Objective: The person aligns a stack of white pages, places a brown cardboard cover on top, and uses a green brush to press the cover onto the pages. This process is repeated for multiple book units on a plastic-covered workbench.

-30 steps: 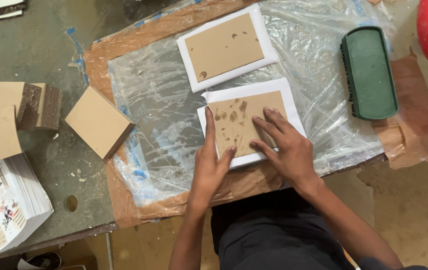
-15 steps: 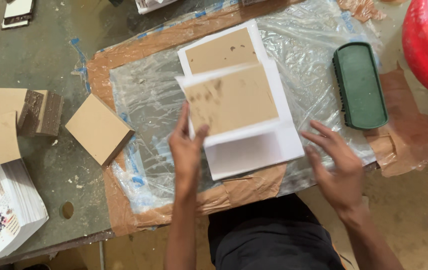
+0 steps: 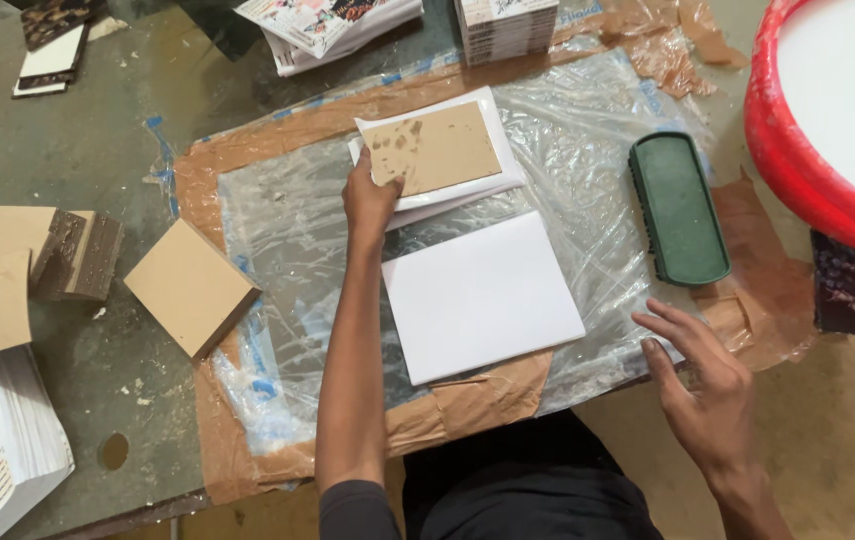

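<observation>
Head view: the left hand [image 3: 370, 200] pinches the near-left corner of a white sheet with a brown board [image 3: 435, 150] glued on it, resting on a like piece toward the far edge of the plastic-covered table [image 3: 278, 290]. The right hand [image 3: 705, 385] hovers spread and empty at the near right edge. Judged from this, two boards are mounted and stacked; the blank white sheet [image 3: 480, 295] at the centre still awaits a board from the stack of brown boards [image 3: 191, 287] at left.

A white sheet with a stained brown cardboard panel [image 3: 435, 150] lies flat atop another. A blank white sheet [image 3: 481, 295] lies just below it.
</observation>
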